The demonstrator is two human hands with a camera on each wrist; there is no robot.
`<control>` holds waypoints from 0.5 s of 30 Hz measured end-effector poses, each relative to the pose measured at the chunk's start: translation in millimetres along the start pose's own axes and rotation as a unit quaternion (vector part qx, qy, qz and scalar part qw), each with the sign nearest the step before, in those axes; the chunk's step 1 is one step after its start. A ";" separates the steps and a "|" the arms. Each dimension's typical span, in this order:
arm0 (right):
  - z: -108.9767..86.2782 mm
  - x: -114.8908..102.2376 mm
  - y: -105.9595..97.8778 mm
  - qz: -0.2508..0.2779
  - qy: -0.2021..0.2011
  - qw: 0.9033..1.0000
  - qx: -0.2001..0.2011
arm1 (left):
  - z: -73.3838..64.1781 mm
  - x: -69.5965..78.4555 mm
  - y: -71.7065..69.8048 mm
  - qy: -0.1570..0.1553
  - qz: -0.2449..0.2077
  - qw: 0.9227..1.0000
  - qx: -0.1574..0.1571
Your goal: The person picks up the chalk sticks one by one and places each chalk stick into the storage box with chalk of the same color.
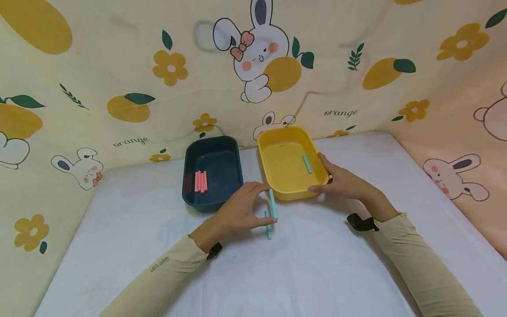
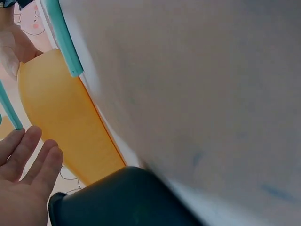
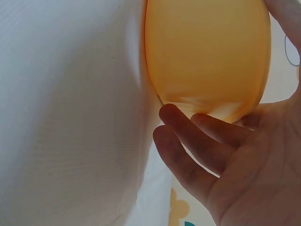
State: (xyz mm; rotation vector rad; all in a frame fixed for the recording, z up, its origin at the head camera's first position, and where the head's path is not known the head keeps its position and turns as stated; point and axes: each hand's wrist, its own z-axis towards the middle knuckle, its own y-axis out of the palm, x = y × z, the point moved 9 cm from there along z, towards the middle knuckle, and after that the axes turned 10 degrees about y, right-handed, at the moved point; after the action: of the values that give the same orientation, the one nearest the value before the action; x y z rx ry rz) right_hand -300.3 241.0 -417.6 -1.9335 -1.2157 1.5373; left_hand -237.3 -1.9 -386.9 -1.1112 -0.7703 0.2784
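My left hand (image 1: pixel 237 207) pinches a turquoise chalk stick (image 1: pixel 273 204) lengthwise, one end at the thumb and the other at a fingertip. Just below it a second turquoise chalk stick (image 1: pixel 267 231) lies on the white tabletop, partly covered by the thumb; the left wrist view shows this stick (image 2: pixel 66 42) larger. My right hand (image 1: pixel 342 180) grips the near right corner of a yellow bin (image 1: pixel 287 193), thumb on the near side and fingers along the right wall (image 3: pixel 207 56). Inside that bin lies one turquoise stick (image 1: pixel 307 164).
Left of the yellow bin stands a dark teal bin (image 1: pixel 222 149) with several pink chalk sticks (image 1: pixel 200 182) side by side in it. Both bins stand at the back of the white-covered table (image 1: pixel 317 264), near a patterned cloth backdrop (image 1: pixel 178 110).
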 end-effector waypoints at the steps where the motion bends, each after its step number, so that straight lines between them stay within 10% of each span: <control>1: -0.2 -0.5 -0.5 0.002 0.000 1.000 0.000 | 0.1 -0.2 -1.8 0.001 0.000 1.000 0.003; 15: 0.2 1.3 0.4 0.007 0.000 1.000 0.001 | 11.1 -2.6 -13.1 0.027 0.023 0.999 0.040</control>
State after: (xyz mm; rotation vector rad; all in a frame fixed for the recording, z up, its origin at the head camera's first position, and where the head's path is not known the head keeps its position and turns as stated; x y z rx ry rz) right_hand -300.2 241.8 -418.7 -1.9458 -1.2023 1.5445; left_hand -248.9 -1.4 -373.9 -1.0576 -0.6803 0.3133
